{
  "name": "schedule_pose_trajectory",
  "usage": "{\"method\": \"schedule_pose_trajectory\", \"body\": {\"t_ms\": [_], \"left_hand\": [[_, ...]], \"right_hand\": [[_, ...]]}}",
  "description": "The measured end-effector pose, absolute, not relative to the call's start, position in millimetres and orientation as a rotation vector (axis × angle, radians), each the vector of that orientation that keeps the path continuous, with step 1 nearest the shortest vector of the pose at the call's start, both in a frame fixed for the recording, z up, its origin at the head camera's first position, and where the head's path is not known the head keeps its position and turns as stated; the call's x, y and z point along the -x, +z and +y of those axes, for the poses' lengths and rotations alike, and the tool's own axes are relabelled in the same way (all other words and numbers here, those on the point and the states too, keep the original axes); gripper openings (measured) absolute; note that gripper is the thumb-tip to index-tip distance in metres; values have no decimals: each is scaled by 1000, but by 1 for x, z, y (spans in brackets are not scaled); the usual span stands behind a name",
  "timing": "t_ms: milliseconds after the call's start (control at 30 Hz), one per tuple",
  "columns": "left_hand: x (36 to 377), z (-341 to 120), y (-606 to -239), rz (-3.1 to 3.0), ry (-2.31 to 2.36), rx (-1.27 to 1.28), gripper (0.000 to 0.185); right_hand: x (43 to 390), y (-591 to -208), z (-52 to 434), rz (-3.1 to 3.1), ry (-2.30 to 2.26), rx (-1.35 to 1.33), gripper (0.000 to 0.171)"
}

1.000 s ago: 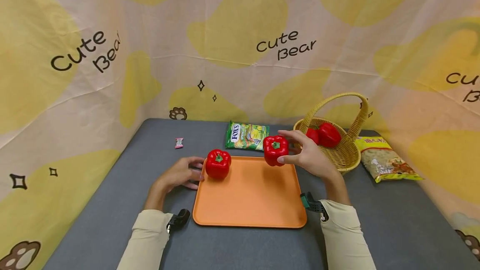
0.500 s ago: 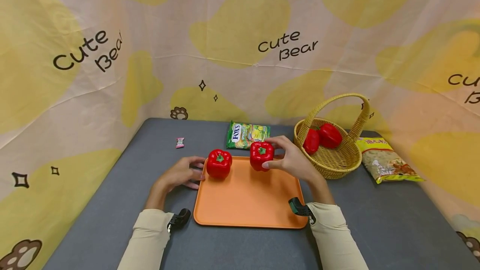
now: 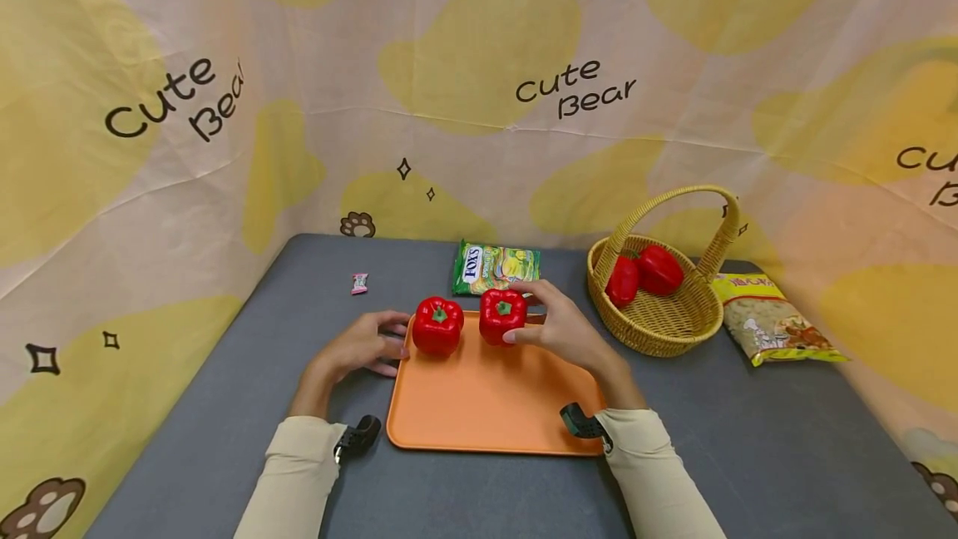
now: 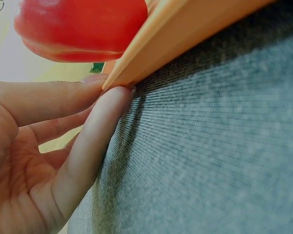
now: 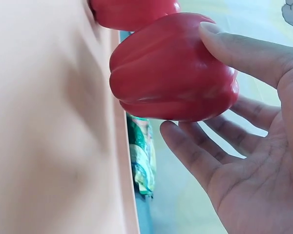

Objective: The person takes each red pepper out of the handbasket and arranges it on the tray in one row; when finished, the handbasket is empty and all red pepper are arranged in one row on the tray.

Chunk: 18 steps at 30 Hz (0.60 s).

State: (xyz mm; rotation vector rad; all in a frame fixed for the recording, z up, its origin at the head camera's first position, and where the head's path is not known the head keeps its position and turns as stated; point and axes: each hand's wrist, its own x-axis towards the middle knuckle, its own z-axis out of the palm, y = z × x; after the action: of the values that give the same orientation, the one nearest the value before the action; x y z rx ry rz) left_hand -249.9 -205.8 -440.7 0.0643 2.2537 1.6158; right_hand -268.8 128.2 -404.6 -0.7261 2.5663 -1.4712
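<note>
My right hand [image 3: 565,327] holds a glossy red bell pepper [image 3: 494,328] by its sides, stem up, over the back part of an orange tray [image 3: 494,414]. In the right wrist view, a gap shows between this bell pepper [image 5: 173,73] and the tray surface. Just left of it, a second red bell pepper [image 3: 437,338] stands at the tray's back left corner. At the tray's left edge is my left hand [image 3: 362,345]. The left wrist view shows its thumb and finger pinching the tray rim [image 4: 151,51].
Two red peppers lie in a yellow wicker basket [image 3: 659,339] at the back right, beside a yellow food bag [image 3: 778,323]. Behind the tray lies a green Fox's candy bag [image 3: 494,267]. One small pink wrapped candy [image 3: 359,284] is at the back left of the grey table [image 3: 449,497].
My right hand has carried its bell pepper leftward across the tray, from near the basket to beside the other bell pepper. My left hand keeps its place at the tray's edge.
</note>
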Motion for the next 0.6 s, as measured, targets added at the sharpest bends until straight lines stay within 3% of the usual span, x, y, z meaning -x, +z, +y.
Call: {"method": "schedule_pose_trajectory", "body": {"t_ms": [600], "left_hand": [[249,-206,-440,2252,1617,-69,58]], "right_hand": [[268,-414,116,2507,-1438,709,78]]}}
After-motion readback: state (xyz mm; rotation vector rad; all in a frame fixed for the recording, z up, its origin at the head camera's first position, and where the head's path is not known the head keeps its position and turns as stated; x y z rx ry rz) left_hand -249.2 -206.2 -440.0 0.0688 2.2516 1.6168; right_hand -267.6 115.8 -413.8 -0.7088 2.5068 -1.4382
